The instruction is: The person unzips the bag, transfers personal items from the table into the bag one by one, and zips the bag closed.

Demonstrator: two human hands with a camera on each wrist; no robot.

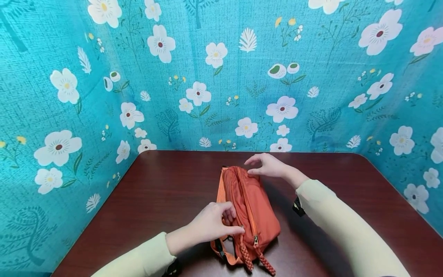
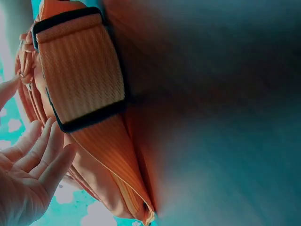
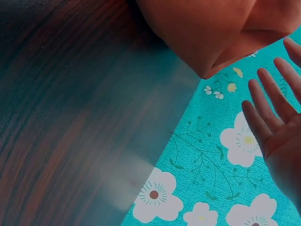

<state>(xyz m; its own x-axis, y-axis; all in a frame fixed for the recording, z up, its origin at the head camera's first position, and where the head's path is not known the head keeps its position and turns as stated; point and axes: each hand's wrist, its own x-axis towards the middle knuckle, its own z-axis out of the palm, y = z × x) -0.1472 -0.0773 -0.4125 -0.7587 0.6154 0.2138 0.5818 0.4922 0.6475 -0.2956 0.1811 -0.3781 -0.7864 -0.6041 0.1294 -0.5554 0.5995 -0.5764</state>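
An orange-red zippered bag (image 1: 263,209) lies on the table, its length running away from me. Two braided zipper pulls (image 1: 265,262) hang from its near end. My left hand (image 1: 211,222) is at the bag's near left side, thumb by the end of one zipper, fingers spread and loosely bent. The left wrist view shows those fingers beside an orange webbing strap (image 2: 82,73) with a dark buckle. At the far end, my right hand (image 1: 268,165) hovers by the bag's top corner. Its fingers (image 3: 270,101) look extended and hold nothing in the right wrist view.
Beneath the bag is a dark reddish-brown table (image 1: 166,188) with rounded far corners. A turquoise flowered cloth (image 1: 221,96) hangs behind it and along both sides. Dark wrist devices show at the left cuff (image 1: 162,246) and right cuff (image 1: 308,192).
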